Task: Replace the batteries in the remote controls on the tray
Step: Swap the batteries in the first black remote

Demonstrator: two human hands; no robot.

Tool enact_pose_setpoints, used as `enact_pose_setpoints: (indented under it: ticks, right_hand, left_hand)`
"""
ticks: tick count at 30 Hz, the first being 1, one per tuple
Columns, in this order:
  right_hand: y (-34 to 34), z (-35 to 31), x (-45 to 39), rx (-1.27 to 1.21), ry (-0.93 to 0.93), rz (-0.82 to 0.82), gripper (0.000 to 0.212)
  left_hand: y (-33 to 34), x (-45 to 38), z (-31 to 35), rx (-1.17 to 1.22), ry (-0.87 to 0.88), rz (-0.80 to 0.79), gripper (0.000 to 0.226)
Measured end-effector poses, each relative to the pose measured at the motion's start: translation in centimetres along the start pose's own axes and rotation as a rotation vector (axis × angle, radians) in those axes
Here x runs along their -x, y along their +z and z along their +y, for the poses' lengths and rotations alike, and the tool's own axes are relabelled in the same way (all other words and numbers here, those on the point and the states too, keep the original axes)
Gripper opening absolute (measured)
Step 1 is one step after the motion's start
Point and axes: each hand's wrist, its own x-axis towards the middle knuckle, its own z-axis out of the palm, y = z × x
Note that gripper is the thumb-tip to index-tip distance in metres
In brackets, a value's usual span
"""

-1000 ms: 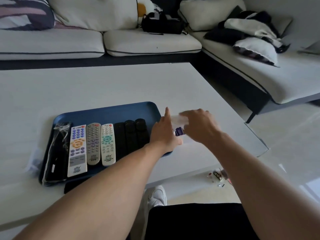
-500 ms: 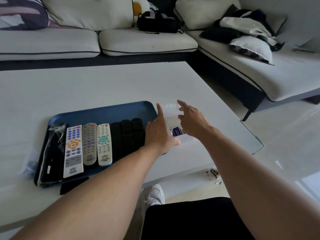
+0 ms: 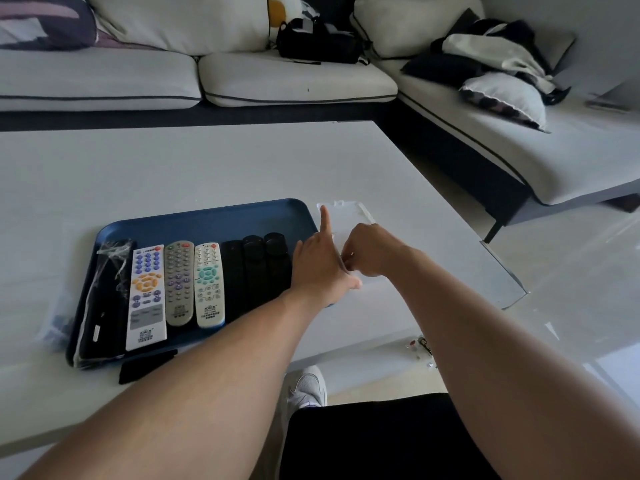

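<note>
Blue tray (image 3: 207, 221) sits on the white table (image 3: 173, 168), near its front edge. Remotes lie side by side in it: a bagged black one (image 3: 104, 299) at far left, then a white remote (image 3: 147, 296) with orange and blue buttons, a grey remote (image 3: 179, 282), a white remote with teal buttons (image 3: 209, 284), then three black remotes (image 3: 254, 268). A black cover (image 3: 147, 365) lies on the table just in front of the tray.

Clear plastic box (image 3: 346, 220) sits just right of the tray, lid open and lying flat behind it. Both hands meet over the box. Left hand (image 3: 320, 268) is at the tray's right edge, index finger straight and pointing away, thumb out toward the right hand; its other fingers are hidden, grip cannot be told. Right hand (image 3: 374, 249) has fingers curled down into the box; what they pinch is hidden. Hands touch or nearly touch at the thumbs.

Small debris (image 3: 420, 348) on the floor under the table edge. White shoe (image 3: 308, 386) below. Sofa (image 3: 242, 77) behind with cushions and a black bag (image 3: 317, 41).
</note>
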Motion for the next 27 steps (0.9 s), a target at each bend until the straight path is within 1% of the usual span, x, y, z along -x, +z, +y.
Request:
enact_pose_setpoints:
  ticks: [2,4,6,9,12,14,17,20,24,27]
  right_hand:
    - [-0.3,-0.6,0.1,0.019,0.015,-0.022,0.023]
    - [-0.8,-1.0,0.2,0.053,0.027,-0.022,0.019]
    - [-1.3,-1.3,0.4,0.044,0.038,-0.028,0.02]
    - [-1.7,-1.6,0.4,0.039,0.027,-0.111,0.024]
    - [-1.4,-1.5,0.6,0.128,-0.035,-0.212,0.024]
    - [-1.3,-1.6,1.0,0.139,-0.047,-0.248,0.026]
    - [-1.6,-1.4,1.1,0.126,-0.054,-0.23,0.026]
    - [-1.4,-0.5,1.2,-0.025,-0.024,-0.161,0.021]
    - [-0.6,1.1,2.3,-0.459,0.041,-0.049,0.011]
    - [-0.3,1.9,2.7,-0.642,0.037,0.054,0.01]
  left_hand:
    - [0.2,-0.1,-0.1,-0.011,-0.003,-0.004,0.154]
    - [0.2,-0.1,-0.1,-0.024,-0.005,-0.009,0.153]
    - [0.0,0.0,0.2,-0.032,-0.002,-0.011,0.152]
    - [-0.4,0.3,0.4,-0.033,-0.009,-0.024,0.15]
    - [-0.6,0.6,0.6,-0.035,-0.008,-0.036,0.15]
    - [-0.5,0.6,0.4,-0.036,-0.013,-0.038,0.149]
    - [-0.2,0.5,0.3,-0.043,-0.003,-0.027,0.15]
    - [-0.1,0.4,0.2,-0.04,0.017,-0.029,0.152]
    - [-0.9,0.8,0.5,0.032,0.047,-0.065,0.154]
    - [-2.0,1.5,0.4,0.077,0.044,-0.138,0.155]
